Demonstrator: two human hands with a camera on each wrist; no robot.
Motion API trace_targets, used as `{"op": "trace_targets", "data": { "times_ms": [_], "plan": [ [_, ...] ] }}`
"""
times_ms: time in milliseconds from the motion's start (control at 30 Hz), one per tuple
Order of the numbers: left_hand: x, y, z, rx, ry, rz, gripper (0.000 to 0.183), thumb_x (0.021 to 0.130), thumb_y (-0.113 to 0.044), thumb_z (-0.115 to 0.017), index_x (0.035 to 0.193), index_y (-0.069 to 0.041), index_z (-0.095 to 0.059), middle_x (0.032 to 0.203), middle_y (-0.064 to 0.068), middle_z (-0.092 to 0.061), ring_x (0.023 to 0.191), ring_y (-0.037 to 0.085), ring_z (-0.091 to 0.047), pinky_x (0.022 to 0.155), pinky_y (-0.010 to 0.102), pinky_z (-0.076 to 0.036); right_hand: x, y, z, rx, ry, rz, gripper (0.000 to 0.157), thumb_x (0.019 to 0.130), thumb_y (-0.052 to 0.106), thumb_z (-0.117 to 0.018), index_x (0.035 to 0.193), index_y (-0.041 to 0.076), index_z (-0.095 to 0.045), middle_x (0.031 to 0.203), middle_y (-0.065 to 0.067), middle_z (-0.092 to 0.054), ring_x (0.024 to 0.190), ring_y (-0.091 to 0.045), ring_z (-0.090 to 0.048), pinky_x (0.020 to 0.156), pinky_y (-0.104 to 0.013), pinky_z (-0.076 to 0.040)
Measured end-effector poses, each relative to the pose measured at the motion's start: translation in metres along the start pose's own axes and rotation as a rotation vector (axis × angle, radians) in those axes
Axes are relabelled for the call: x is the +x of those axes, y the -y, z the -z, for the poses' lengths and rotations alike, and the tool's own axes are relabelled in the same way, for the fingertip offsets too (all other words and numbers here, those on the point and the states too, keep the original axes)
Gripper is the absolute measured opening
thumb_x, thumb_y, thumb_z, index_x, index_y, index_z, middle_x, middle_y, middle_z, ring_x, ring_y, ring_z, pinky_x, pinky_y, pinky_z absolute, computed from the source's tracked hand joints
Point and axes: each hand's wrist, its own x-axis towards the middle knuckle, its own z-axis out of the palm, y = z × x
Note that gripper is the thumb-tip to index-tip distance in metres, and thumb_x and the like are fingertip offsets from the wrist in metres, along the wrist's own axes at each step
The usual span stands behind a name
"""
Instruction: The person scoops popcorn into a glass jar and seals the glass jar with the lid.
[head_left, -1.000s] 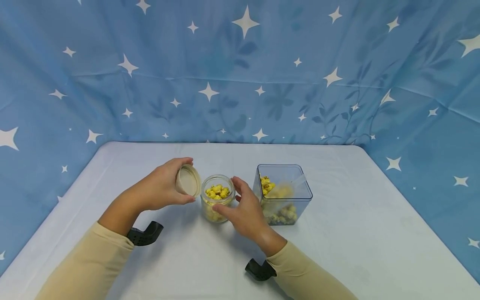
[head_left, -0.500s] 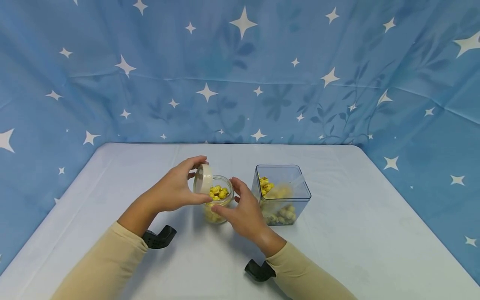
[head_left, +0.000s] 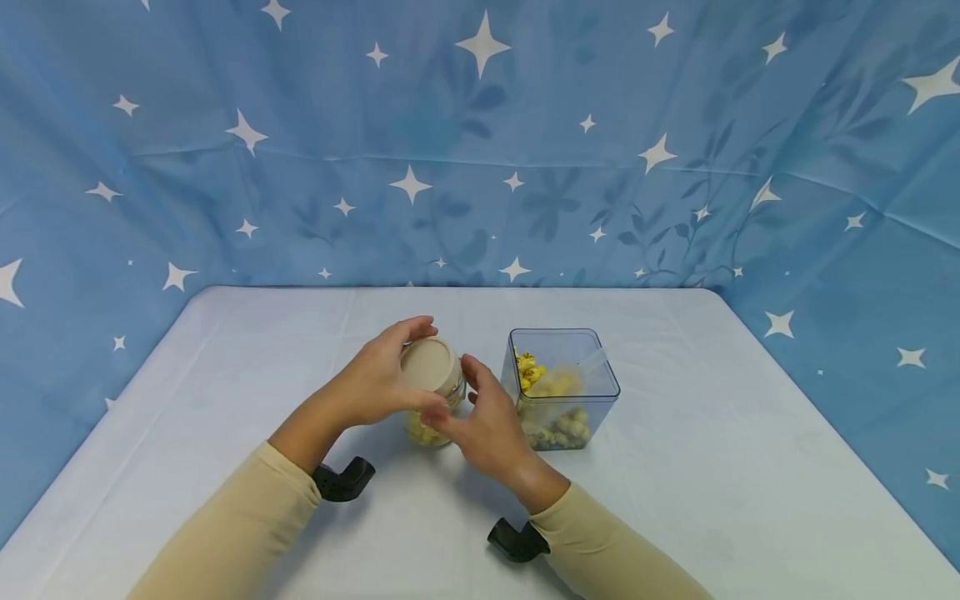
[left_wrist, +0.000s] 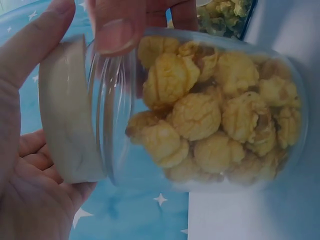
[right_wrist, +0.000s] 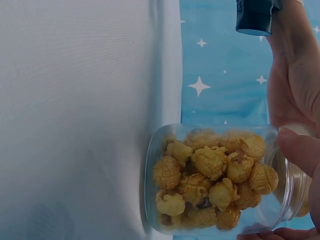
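A clear glass jar (head_left: 426, 432) of yellow popcorn (left_wrist: 196, 116) stands upright on the white table. My left hand (head_left: 372, 381) grips a cream-coloured lid (head_left: 427, 363) by its edge, thumb on the near side and fingers on the far side. The lid is over the jar's mouth, slightly tilted; in the left wrist view part of the threaded neck (left_wrist: 116, 95) shows below it. Whether the lid touches the rim all round, I cannot tell. From the right, my right hand (head_left: 492, 431) holds the jar near its neck, with the thumb (right_wrist: 300, 150) across the near side.
Just right of my right hand stands a clear, open rectangular container (head_left: 600, 417) with more popcorn and a translucent scoop (head_left: 595, 362) in it. A blue star-patterned curtain (head_left: 480, 167) hangs behind the table (head_left: 712, 433).
My left hand has moved right with the lid, turning it from nearly upright to top side up over the jar. My right hand has kept hold of the jar in place.
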Motion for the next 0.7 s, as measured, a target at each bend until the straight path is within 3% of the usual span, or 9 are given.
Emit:
{"op": "trace_targets", "data": {
  "times_ms": [500,700],
  "plan": [
    [0.0034,-0.0015,-0.0094,0.057,-0.012,0.009,0.101,0.067,-0.028,-0.096,0.148,-0.001,-0.041,0.141,0.011,-0.054,0.119,0.028,-0.054,0.096,0.046,-0.048,0.0028,-0.0011,0.0017,0.007,0.007,0.016,0.091,0.084,0.026,-0.083,0.153,-0.002,-0.031,0.152,-0.017,-0.041,0.14,-0.031,-0.04,0.109,-0.053,-0.039],
    [-0.0006,0.0067,-0.0083,-0.058,-0.032,0.055,0.093,0.077,-0.033,-0.087,0.153,-0.009,-0.038,0.15,0.007,-0.046,0.132,0.03,-0.045,0.103,0.053,-0.044,0.0067,0.0033,0.0021,-0.023,0.004,0.039,0.092,0.082,0.031,-0.083,0.154,0.002,-0.034,0.15,-0.011,-0.044,0.139,-0.025,-0.041,0.108,-0.049,-0.039]
  ]
}}
